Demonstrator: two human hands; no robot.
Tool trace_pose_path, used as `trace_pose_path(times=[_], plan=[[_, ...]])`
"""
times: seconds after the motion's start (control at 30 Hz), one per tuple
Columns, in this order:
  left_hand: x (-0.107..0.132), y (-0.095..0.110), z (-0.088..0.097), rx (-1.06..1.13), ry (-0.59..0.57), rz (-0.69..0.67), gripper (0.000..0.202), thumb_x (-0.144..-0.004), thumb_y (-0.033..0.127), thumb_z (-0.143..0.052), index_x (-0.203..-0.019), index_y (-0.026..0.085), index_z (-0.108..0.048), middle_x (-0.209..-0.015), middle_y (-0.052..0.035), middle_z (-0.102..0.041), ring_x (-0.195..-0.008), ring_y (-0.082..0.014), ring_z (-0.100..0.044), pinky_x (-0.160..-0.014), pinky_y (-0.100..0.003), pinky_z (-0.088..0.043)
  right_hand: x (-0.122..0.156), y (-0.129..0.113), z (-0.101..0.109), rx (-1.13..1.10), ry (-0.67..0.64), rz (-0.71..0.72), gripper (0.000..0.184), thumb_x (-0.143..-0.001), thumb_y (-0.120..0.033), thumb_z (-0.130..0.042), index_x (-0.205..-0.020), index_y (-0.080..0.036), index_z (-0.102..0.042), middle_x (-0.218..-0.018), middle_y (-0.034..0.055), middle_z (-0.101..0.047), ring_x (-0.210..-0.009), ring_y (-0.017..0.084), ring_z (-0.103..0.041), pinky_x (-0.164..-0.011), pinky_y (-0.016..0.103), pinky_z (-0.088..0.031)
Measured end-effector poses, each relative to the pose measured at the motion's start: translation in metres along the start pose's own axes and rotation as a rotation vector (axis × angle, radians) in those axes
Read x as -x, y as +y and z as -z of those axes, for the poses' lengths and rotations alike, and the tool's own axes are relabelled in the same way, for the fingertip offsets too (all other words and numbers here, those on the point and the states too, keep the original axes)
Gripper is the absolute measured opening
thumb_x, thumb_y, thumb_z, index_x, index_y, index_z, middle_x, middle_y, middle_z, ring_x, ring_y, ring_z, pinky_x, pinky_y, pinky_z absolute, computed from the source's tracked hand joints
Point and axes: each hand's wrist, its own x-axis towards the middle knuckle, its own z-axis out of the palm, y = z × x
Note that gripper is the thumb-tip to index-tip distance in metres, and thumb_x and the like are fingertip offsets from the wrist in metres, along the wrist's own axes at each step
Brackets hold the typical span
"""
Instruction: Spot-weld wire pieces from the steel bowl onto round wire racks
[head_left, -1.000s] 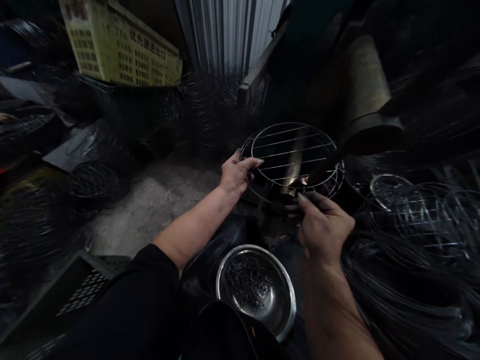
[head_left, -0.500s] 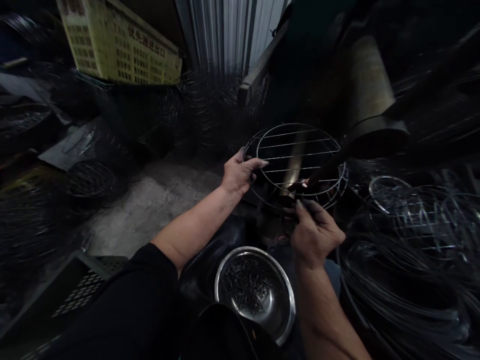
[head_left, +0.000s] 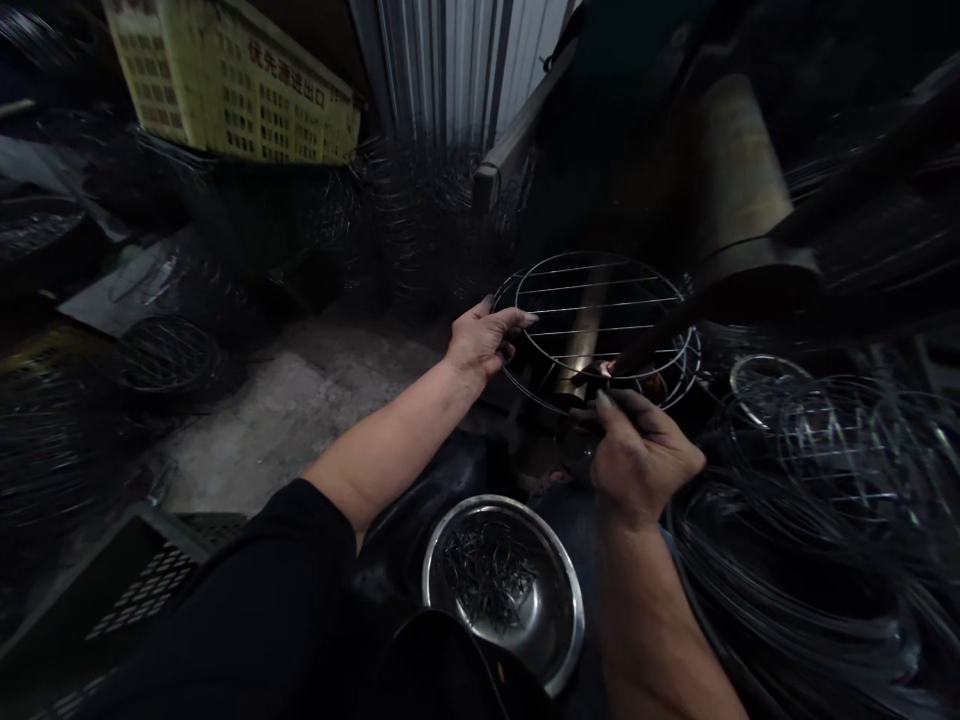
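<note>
My left hand is closed on the left side of a round wire rack, thumb on top of its rim. The rack has a ring crossed by several parallel wires, with a second ring below. At its near edge my right hand is closed in a pinch just under the machine's electrode tips; what lies between those fingers is too small to make out. Below the hands, a steel bowl holds many short metal wire pieces.
A machine with a thick cylinder rises at the right. Wire rings and racks are piled below it. A yellow crate stands at the back left, and a dark green crate sits at the lower left. Concrete floor shows between.
The rack has tilted flatter, its near edge shifting slightly under the electrode tips. My right hand has moved a little to the right. The view has shifted slightly.
</note>
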Motion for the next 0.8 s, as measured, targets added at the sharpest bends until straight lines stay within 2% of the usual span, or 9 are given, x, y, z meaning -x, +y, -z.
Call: trace_pose_path(times=[0.13, 0.27, 0.33, 0.53, 0.8], plan=[[-0.001, 0.001, -0.003, -0.021, 0.047, 0.030, 0.035, -0.053, 0.003, -0.077, -0.075, 0.018, -0.054, -0.059, 0.0041, -0.057, -0.053, -0.0067, -0.047, -0.048, -0.019, -0.024, -0.003, -0.003, 0.001, -0.004, -0.019, -0.018, 0.017, -0.063, -0.027, -0.080, -0.074, -0.016, -0.073, -0.062, -0.0003, -0.069, -0.052, 0.017, -0.069, -0.048, 0.025, -0.056], [-0.001, 0.001, -0.004, -0.017, 0.044, 0.013, 0.035, -0.053, 0.003, -0.076, -0.076, 0.019, -0.054, -0.058, 0.0035, -0.057, -0.054, -0.0081, -0.048, -0.047, -0.020, -0.023, -0.002, -0.002, 0.011, 0.099, -0.072, -0.055, 0.022, -0.067, -0.031, -0.080, -0.081, -0.014, -0.075, -0.059, -0.0005, -0.067, -0.046, 0.015, -0.065, -0.037, 0.020, -0.045], [-0.001, 0.000, -0.003, -0.016, 0.034, 0.012, 0.035, -0.053, 0.003, -0.075, -0.075, 0.019, -0.054, -0.058, 0.0034, -0.057, -0.054, -0.0085, -0.047, -0.046, -0.020, -0.023, 0.000, 0.000, 0.016, 0.152, -0.081, -0.049, 0.024, -0.068, -0.032, -0.080, -0.082, -0.014, -0.076, -0.057, -0.0014, -0.066, -0.044, 0.014, -0.063, -0.037, 0.020, -0.043], [-0.003, -0.001, -0.003, 0.011, 0.071, 0.021, 0.037, -0.053, 0.001, -0.075, -0.078, 0.019, -0.054, -0.057, 0.0058, -0.053, -0.051, -0.0070, -0.046, -0.048, -0.019, -0.022, 0.001, 0.009, 0.013, 0.064, -0.058, -0.075, 0.025, -0.063, -0.034, -0.080, -0.079, -0.016, -0.073, -0.061, -0.0023, -0.066, -0.049, 0.018, -0.067, -0.044, 0.025, -0.052], [0.001, -0.001, -0.006, -0.047, 0.041, -0.018, 0.030, -0.063, -0.001, -0.073, -0.074, 0.017, -0.052, -0.059, 0.0046, -0.052, -0.054, -0.0059, -0.044, -0.047, -0.018, -0.022, -0.003, 0.012, 0.009, -0.003, -0.053, -0.081, 0.022, -0.062, -0.031, -0.080, -0.073, -0.016, -0.069, -0.060, -0.0027, -0.065, -0.048, 0.016, -0.066, -0.047, 0.027, -0.054]])
